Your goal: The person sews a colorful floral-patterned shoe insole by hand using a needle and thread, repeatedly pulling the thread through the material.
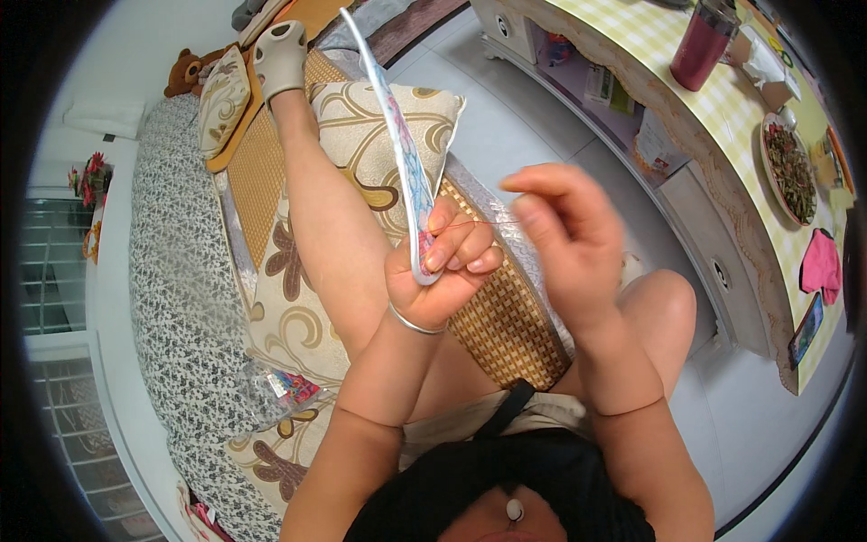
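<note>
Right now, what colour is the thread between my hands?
Red thread, best seen in the head view.

Along the right, a desk (704, 212) under a yellow-and-white checked cloth (731, 135) bears a dark red tumbler (703, 47) at the far end, then a plate (765, 149) of food (791, 176), a pink cloth (820, 262) and, nearest, a phone (806, 328). At left, a sofa (172, 271) carries a woven mat (506, 334), a scroll-patterned cushion (348, 126) and a clear plastic packet (293, 387) with colourful contents.
</note>
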`<state>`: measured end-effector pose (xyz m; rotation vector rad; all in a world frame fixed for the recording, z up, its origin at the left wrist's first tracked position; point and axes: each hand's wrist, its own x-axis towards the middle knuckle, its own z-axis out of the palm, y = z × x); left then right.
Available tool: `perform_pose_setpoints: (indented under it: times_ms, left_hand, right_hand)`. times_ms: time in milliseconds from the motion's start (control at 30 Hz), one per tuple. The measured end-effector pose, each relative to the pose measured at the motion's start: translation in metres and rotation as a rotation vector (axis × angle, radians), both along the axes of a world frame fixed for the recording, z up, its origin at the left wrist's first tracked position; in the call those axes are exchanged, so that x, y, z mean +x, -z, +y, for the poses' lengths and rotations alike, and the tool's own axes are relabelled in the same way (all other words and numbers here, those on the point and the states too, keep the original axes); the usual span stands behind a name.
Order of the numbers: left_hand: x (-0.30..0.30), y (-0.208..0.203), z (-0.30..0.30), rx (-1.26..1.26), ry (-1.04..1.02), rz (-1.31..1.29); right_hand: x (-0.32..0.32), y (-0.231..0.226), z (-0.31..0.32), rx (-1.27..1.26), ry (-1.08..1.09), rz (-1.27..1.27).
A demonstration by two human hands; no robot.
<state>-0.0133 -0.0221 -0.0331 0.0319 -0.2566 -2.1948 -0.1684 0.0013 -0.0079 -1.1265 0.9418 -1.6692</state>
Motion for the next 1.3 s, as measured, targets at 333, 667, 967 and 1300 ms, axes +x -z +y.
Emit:
perform_pose_setpoints:
  times_ms: [333, 667, 967, 1300]
  left_hand:
    - [0.000, 0.007, 0.008, 0.172, -0.014, 0.124]
    - [-0.001, 0.005, 0.010, 0.198, -0.030, 0.101]
    - [0.002, -0.004, 0.009, -0.020, -0.219, -0.313]
    - [0.002, -0.028, 0.016, -0.302, -0.570, -0.796]
  right_hand:
    - [0.019, 0.011, -0.002, -0.433, 0.144, 0.398]
    - [0.017, 0.007, -0.001, -0.435, 0.157, 0.393]
    - [0.009, 0.009, -0.005, -0.276, -0.007, 0.286]
    - [0.006, 0.039, -0.029, 0.174, -0.559, -0.283]
